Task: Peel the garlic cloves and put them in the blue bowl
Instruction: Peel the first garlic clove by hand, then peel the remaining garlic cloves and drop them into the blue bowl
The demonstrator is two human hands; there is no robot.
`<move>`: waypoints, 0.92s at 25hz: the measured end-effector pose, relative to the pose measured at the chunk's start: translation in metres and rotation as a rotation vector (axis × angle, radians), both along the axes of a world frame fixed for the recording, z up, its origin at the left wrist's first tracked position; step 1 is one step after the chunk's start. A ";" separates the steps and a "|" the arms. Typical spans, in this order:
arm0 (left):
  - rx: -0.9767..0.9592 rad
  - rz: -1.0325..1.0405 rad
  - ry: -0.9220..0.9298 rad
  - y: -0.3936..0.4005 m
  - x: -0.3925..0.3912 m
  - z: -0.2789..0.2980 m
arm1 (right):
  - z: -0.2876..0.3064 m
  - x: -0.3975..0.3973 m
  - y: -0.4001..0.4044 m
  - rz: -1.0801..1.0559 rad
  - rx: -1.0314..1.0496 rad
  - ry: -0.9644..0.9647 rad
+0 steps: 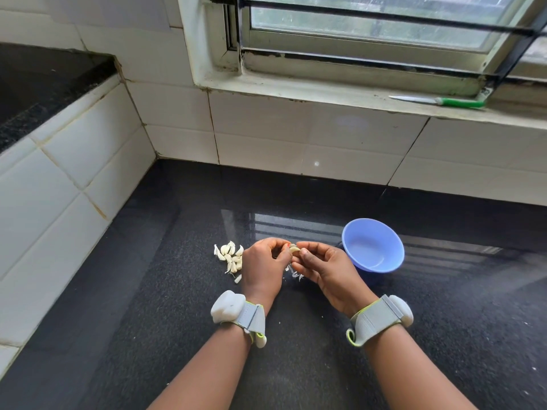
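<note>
Pinching one garlic clove between them, the left hand and right hand meet above the middle of the desk. The blue bowl, seemingly empty, stands just beside the right hand, so this hand is nearer. The unpeeled cloves lie beside the left hand.

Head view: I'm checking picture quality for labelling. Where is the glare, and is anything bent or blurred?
Head view: daylight from the window lays striped glare on the counter left of the bowl; a small bright spot shows on the wall tiles; the wide lens bows the sill and tile lines; the clove between both hands' fingers is small and soft.
</note>
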State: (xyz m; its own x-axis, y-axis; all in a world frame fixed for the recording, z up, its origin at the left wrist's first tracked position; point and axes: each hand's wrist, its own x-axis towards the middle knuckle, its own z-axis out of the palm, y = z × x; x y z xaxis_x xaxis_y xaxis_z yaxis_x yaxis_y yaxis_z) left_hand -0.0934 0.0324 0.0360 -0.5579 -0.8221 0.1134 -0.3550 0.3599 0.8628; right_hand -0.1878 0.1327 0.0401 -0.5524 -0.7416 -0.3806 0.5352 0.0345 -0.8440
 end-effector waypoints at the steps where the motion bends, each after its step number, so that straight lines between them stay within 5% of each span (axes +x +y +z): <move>1: 0.000 -0.005 0.003 0.001 0.000 0.000 | 0.001 0.001 -0.001 0.000 -0.006 0.011; 5: 0.019 -0.023 0.020 0.003 -0.001 0.003 | 0.004 0.001 -0.002 0.020 0.019 0.092; 16: 0.042 0.046 0.030 0.000 -0.001 0.005 | 0.004 -0.006 0.001 -0.026 -0.044 -0.102; 23: -0.042 -0.091 -0.166 0.002 -0.002 -0.004 | 0.023 -0.024 0.013 -0.136 -0.124 -0.094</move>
State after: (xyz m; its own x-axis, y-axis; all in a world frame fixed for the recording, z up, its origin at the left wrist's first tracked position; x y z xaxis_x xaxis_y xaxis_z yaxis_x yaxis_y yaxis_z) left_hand -0.0952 0.0344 0.0317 -0.6434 -0.7641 0.0467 -0.4556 0.4313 0.7787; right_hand -0.2122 0.1453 0.0631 -0.6171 -0.7067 -0.3461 0.6047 -0.1444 -0.7833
